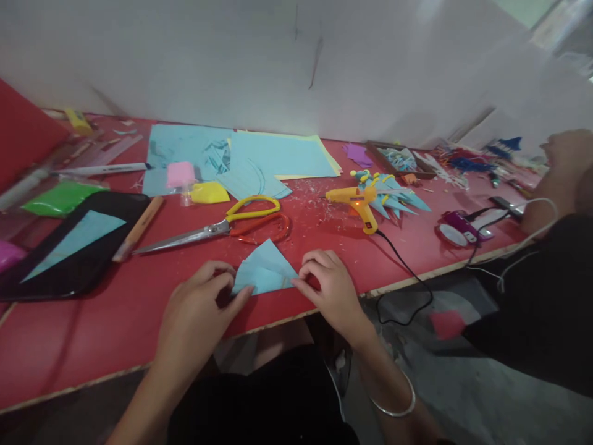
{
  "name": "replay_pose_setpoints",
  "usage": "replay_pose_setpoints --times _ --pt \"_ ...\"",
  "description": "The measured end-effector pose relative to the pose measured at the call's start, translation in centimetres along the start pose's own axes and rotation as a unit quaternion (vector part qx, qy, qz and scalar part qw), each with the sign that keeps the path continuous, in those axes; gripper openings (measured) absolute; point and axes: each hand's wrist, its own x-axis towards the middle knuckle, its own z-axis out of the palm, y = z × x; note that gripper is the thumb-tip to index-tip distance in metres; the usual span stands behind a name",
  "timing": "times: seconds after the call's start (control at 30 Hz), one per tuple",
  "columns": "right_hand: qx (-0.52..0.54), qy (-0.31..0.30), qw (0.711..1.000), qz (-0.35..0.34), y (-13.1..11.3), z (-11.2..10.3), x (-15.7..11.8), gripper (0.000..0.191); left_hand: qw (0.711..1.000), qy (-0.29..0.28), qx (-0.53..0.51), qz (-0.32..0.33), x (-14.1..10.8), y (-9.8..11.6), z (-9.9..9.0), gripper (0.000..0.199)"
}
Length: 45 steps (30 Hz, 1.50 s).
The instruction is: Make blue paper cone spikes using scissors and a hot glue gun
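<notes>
A light blue piece of folded paper (266, 269) lies near the front edge of the red table, one point facing away from me. My left hand (204, 296) pinches its left corner between thumb and fingers. At the opposite corner, my right hand (327, 284) grips the paper with thumb and forefinger. Just beyond the paper rest scissors (217, 228) with one yellow and one red handle, blades toward the left. Farther right lies a yellow hot glue gun (354, 201) with an orange light glowing, beside a blue paper craft (393, 194) with pointed pieces.
Blue sheets (278, 154) lie along the wall. On the left are a black tray (88, 272) with a blue paper triangle, a wooden-handled tool (139, 228) and a green packet (65, 198). The glue gun's black cord (403, 259) hangs over the edge. Another person's arm (551, 185) is at right.
</notes>
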Motion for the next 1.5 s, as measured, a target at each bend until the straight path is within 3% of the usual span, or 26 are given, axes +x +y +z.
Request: replay_pose_setpoints --times 0.23,0.43,0.63,0.83,0.97,1.23,1.5 --pt "0.058 -0.013 0.998 -0.005 0.3 -0.9 -0.1 0.007 1.0 0.007 -0.001 0.003 0.1 0.2 -0.1 0.036" --pt "0.071 -0.023 0.997 -0.008 0.5 -1.0 0.0 0.02 1.0 0.002 -0.011 0.006 0.1 0.3 -0.3 0.032" --pt "0.151 0.117 0.982 0.004 -0.1 -0.2 -0.4 0.016 0.999 -0.013 -0.013 0.031 0.2 0.2 -0.4 0.032" --pt "0.039 0.001 0.999 -0.024 -1.4 0.4 -0.4 0.008 0.998 -0.03 -0.037 0.026 0.1 0.5 -0.9 0.037" --pt "0.015 -0.005 0.999 -0.036 -1.6 0.5 -0.2 0.011 0.996 -0.058 -0.069 0.013 0.2 0.6 -1.1 0.034" --pt "0.066 0.013 0.998 -0.021 -1.4 0.4 -0.1 0.015 0.995 -0.07 -0.071 0.012 -0.2 0.0 -1.0 0.037" --pt "0.033 0.027 0.999 0.01 -1.7 1.0 0.0 0.014 1.0 -0.014 -0.01 0.0 -0.9 -0.2 -0.5 0.036"
